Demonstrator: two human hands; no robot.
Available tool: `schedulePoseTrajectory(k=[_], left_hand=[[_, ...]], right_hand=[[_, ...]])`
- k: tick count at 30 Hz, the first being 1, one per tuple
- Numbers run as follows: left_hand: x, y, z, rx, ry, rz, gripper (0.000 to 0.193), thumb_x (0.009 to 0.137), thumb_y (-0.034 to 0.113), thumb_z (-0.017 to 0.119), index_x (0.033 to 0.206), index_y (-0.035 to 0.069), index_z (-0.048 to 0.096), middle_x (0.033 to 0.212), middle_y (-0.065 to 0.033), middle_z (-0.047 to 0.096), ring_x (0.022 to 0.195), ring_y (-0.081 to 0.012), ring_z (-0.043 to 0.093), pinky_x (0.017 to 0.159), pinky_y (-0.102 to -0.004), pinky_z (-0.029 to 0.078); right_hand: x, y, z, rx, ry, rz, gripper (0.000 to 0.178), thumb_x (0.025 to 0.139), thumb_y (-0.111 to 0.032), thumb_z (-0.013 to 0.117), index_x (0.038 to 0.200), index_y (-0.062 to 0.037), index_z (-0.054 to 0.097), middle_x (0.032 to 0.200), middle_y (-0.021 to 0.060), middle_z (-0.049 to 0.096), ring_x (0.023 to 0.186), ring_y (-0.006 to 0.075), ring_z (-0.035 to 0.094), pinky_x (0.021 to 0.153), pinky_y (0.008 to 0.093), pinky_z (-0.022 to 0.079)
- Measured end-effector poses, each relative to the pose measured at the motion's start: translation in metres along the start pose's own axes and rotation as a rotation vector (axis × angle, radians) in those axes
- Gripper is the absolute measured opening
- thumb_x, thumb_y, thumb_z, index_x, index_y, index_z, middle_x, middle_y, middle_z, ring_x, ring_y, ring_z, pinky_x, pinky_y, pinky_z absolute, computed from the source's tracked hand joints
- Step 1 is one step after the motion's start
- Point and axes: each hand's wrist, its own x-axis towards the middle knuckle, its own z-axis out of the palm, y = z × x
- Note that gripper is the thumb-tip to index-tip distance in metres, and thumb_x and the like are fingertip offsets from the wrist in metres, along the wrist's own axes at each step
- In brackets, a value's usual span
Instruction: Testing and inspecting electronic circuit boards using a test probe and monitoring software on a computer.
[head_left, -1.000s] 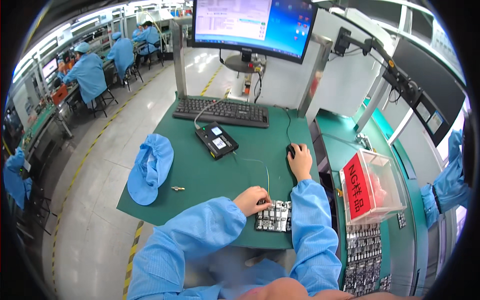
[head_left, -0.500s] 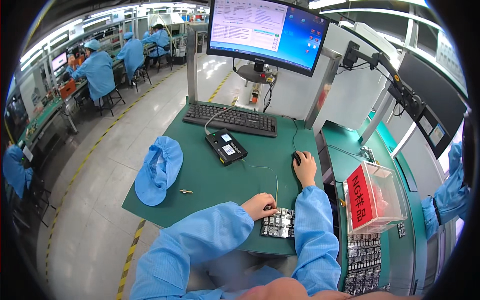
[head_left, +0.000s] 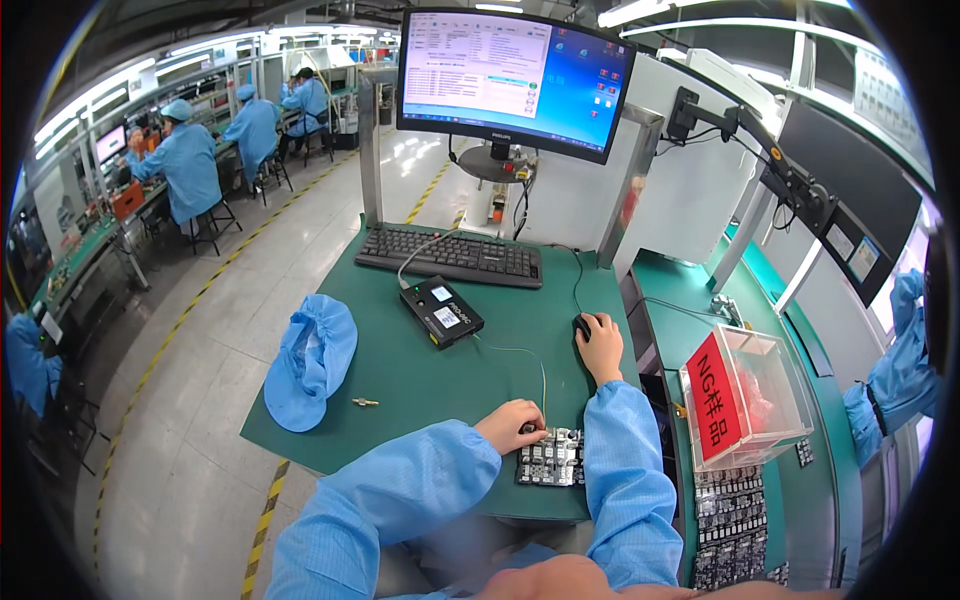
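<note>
My left hand (head_left: 508, 426) is closed, its fingers pinching a small dark piece (head_left: 528, 428) over the upper left edge of a panel of circuit boards (head_left: 548, 467). A thin pale cable (head_left: 543, 375) runs from a flat black box (head_left: 442, 314) with a small lit display down to those fingertips; whether it joins the dark piece is hidden. My right hand (head_left: 601, 350) lies curled over a black computer mouse (head_left: 582, 326), gripping it. The panel lies flat near the front edge of the green mat (head_left: 420, 385), between my two forearms.
Behind the box are a black keyboard (head_left: 450, 258) and a lit monitor (head_left: 510, 80). A blue cap (head_left: 312, 365) and a small brass-coloured fitting (head_left: 366, 402) lie at the left. On the right bench, a clear box (head_left: 765, 395) with a red label stands beyond more circuit boards (head_left: 730, 520).
The view has shifted slightly, so the table and monitor sit a little differently in the picture. My left hand stays at the circuit board panel and my right hand on the mouse.
</note>
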Motion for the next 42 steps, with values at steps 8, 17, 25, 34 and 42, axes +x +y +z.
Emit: schedulePoseTrajectory(k=[8,17,25,34,42], left_hand=[[0.002,-0.001,-0.001,-0.008,0.025,0.018,0.018,0.081,0.019,0.067,0.079,0.004,0.058,0.086,-0.0070,0.056,0.083,-0.0220,0.055,0.074,-0.0322,0.047],[0.001,0.001,0.000,-0.014,0.018,-0.008,0.017,0.079,0.019,0.068,0.079,0.004,0.060,0.086,-0.0075,0.057,0.084,-0.0237,0.054,0.076,-0.0341,0.045],[0.000,0.002,-0.001,-0.015,-0.015,-0.050,0.018,0.081,0.020,0.067,0.079,0.004,0.059,0.087,-0.0070,0.057,0.086,-0.0227,0.055,0.075,-0.0335,0.046],[0.000,0.002,-0.001,-0.002,0.023,-0.005,0.018,0.081,0.020,0.067,0.079,0.004,0.059,0.087,-0.0068,0.057,0.084,-0.0228,0.055,0.074,-0.0330,0.046],[0.001,0.004,-0.002,0.000,0.009,-0.042,0.017,0.080,0.019,0.068,0.079,0.004,0.060,0.087,-0.0070,0.057,0.084,-0.0232,0.054,0.074,-0.0335,0.045]], right_hand=[[0.003,0.000,0.001,-0.006,-0.013,-0.007,0.028,0.073,-0.019,0.067,0.101,-0.0129,0.065,0.103,0.0087,0.058,0.086,0.0292,0.057,0.073,0.0393,0.048],[0.001,0.004,0.005,-0.008,0.001,-0.015,0.028,0.073,-0.020,0.067,0.100,-0.0145,0.064,0.102,0.0078,0.057,0.087,0.0287,0.057,0.073,0.0389,0.047],[0.014,-0.012,-0.021,-0.050,0.126,-0.014,0.038,0.077,-0.023,0.065,0.114,-0.0139,0.059,0.109,0.0122,0.056,0.097,0.0312,0.056,0.081,0.0379,0.045],[0.062,-0.093,-0.191,1.258,0.225,0.177,0.043,0.091,-0.029,0.050,0.120,0.0031,0.050,0.119,0.0121,0.054,0.108,0.0223,0.052,0.096,0.0368,0.037],[-0.036,-0.213,-0.339,1.997,-0.166,-0.225,0.029,0.089,-0.031,0.054,0.093,-0.0107,0.035,0.099,0.0236,0.063,0.093,0.0372,0.060,0.084,0.0454,0.036]])
